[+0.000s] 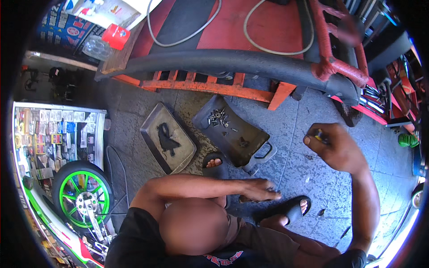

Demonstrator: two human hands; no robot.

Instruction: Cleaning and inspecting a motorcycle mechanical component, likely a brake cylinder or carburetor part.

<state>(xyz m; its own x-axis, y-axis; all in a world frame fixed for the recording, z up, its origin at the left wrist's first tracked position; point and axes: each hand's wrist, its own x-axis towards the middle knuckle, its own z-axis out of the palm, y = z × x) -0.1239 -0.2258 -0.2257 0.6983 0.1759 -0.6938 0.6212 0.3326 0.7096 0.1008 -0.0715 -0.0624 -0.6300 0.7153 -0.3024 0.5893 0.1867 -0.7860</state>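
Observation:
My right hand [333,145] is raised over the grey tiled floor, its fingers pinched on a small blue and yellow object [319,134] whose kind I cannot tell. My left hand [260,190] reaches low across my body with fingers spread and holds nothing, between my two feet in black sandals [286,210]. Just ahead of it lies a dark metal tray [250,143] with several loose bolts and nuts [219,117] at its far end. A second tray [154,123] to the left holds a black rag-like piece [167,138].
An orange metal frame [210,85] with a long black rubber pad [232,60] and grey hoses [272,47] runs across the top. A green-rimmed motorcycle wheel [67,196] stands at lower left. Spanners hang on a red rack [373,96] at right.

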